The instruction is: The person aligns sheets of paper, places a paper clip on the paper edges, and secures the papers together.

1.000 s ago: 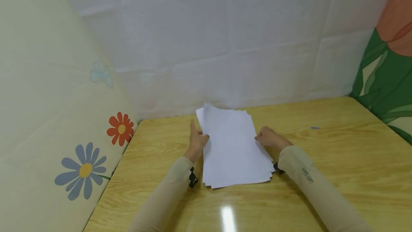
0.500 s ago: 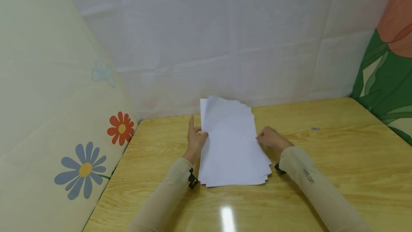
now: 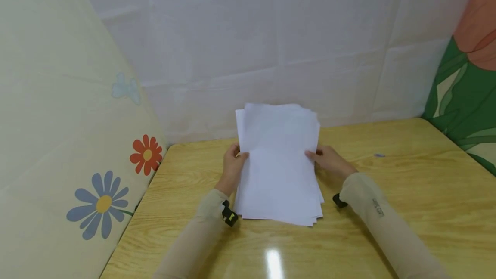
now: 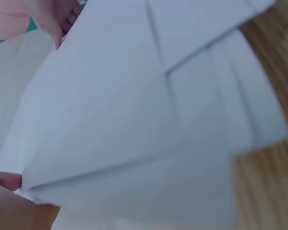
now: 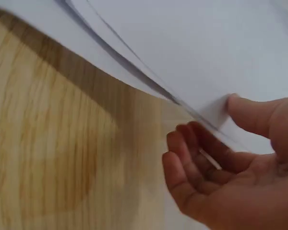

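A loose stack of white paper sheets is held up at a tilt over the table, its edges uneven. My left hand grips the stack's left edge, thumb on the front face. On the opposite edge my right hand pinches the paper, thumb in front and curled fingers behind. In the right wrist view the thumb of the right hand presses the top sheet, with several layers fanned apart beside it. The left wrist view shows the sheets overlapping at different angles, the left hand at their corner.
The wood-grain table spreads out on all sides. A small bluish object lies on it to the right. White cloth hangs behind the table. A flower-printed sheet stands at the left, and a green and pink patterned one at the right.
The stack's top edge has risen and the paper faces me more squarely. My right hand's thumb now lies over the front sheet. The left index finger, pointing up before, has curled behind the paper.
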`<state>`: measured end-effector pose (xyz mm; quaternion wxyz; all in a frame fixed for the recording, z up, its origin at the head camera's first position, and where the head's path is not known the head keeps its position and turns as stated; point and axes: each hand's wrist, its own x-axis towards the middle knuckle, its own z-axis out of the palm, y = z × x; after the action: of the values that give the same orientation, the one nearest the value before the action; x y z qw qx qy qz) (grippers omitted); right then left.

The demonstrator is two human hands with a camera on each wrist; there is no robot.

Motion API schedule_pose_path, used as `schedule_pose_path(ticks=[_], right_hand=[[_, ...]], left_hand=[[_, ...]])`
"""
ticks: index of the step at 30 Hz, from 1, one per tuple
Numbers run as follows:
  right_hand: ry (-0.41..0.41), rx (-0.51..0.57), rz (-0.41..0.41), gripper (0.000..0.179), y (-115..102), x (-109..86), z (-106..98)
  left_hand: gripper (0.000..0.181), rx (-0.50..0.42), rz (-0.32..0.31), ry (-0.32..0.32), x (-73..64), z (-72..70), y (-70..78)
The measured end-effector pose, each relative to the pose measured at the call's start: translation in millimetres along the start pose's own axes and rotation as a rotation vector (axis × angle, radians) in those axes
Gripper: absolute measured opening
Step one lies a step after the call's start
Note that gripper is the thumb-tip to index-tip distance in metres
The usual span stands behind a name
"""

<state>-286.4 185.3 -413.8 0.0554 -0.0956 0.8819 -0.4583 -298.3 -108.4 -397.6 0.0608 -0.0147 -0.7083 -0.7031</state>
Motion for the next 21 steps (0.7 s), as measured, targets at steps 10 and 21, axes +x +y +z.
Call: schedule_pose_path(ticks=[10, 21], right_hand=[[0.122, 0.230, -0.155, 0.057, -9, 1.1, -2], [0.401, 0.225, -0.384, 0.025, -66, -20.0, -11]], left_hand=[[0.041, 0.047, 0.048, -0.159, 4.0, -5.8, 5.8], [0.037, 0.049, 0.369, -0.229, -1.5, -0.5, 19.1]])
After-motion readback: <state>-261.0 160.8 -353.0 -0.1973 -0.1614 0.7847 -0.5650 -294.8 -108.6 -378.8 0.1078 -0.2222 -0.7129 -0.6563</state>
